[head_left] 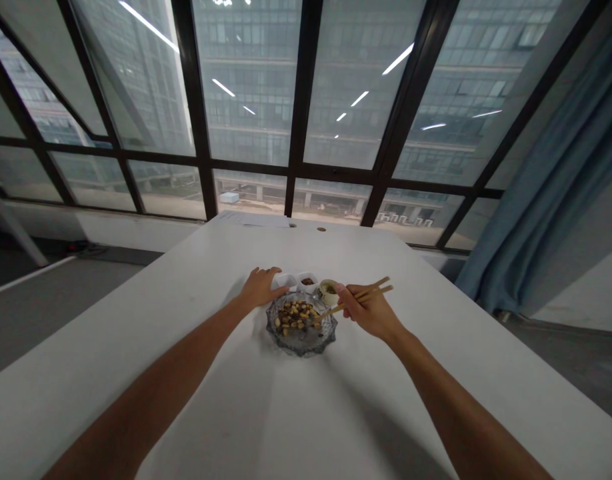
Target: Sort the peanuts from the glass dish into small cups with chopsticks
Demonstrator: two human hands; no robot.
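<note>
A clear scalloped glass bowl [302, 343] stands on the white table, with pale and dark nut-like pieces [297, 315] inside. My right hand [369, 311] is closed on a pair of wooden chopsticks [381, 285], their tips down among the pieces at the bowl's right side. My left hand [261, 287] has its fingers apart and rests by a small white dish [285, 281], its thumb near the bowl's far rim. Next to that dish are a white dish with dark reddish bits [307, 281] and a small pale green cup [327, 292].
The white table [211, 400] stretches toward the windows. At its far end are paper sheets [256, 219] and a small brown round object [321, 229]. A blue curtain [536, 193] hangs at the right.
</note>
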